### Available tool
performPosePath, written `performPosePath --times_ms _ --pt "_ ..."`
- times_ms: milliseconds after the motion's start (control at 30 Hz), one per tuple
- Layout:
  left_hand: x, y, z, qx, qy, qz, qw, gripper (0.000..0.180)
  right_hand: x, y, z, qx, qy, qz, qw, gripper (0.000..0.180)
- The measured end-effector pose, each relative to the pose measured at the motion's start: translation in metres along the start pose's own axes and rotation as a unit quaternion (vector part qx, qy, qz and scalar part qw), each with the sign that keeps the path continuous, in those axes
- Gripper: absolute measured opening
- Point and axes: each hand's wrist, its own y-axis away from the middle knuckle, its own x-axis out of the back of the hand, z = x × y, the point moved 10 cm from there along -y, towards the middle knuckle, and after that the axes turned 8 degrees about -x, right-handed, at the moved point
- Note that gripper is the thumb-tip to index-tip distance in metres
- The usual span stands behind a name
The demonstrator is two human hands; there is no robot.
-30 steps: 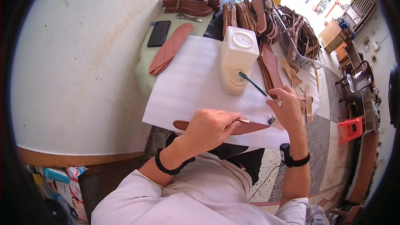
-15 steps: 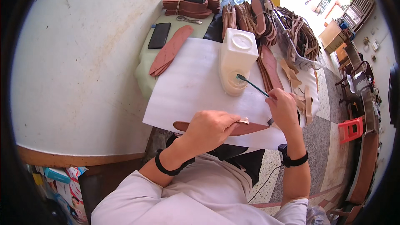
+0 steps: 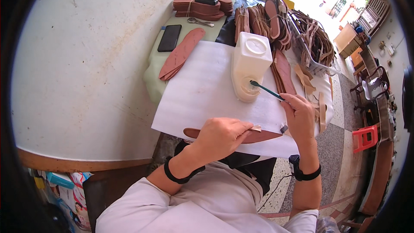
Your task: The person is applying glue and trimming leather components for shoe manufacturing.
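My right hand (image 3: 300, 114) pinches the handle of a dark green brush (image 3: 271, 92). The brush tip sits at the opening in the low front of a cream plastic glue pot (image 3: 252, 58). Near the table's front edge, my left hand (image 3: 224, 136) is closed on a small tan strip (image 3: 256, 128), pinched between thumb and fingers. Below that hand lies a brown shoe insole (image 3: 265, 136), its middle partly covered by my fingers. A small dark grey block (image 3: 283, 128) rests close to the insole's right end.
White sheeting (image 3: 194, 99) covers the table. Fanned insoles (image 3: 183, 54) and a black phone (image 3: 169, 38) lie at left. Bundled insoles (image 3: 260, 20) and a clear basket of strips (image 3: 317, 67) stand at the back right. Tan scraps (image 3: 305, 77) lie at right; a red stool (image 3: 365, 139) is beyond.
The whole scene has shifted slightly right and down in view. The brush handle lies a little flatter, its tip still at the pot's opening. My left hand keeps its pinch.
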Motion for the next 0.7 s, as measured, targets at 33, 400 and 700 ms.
performPosePath --times_ms 33,400,700 --pt "0.0 0.0 0.0 0.002 -0.002 -0.003 1.0 0.017 0.001 0.0 -0.003 0.002 0.005 0.001 1.0 0.018" --pt "-0.002 0.001 -0.001 0.002 -0.001 -0.006 1.0 0.017 0.001 -0.001 -0.004 -0.013 -0.02 0.01 1.0 0.016" --pt "-0.003 0.001 -0.001 0.005 -0.012 -0.02 1.0 0.016 0.005 0.008 0.008 -0.035 -0.045 0.01 0.998 0.015"
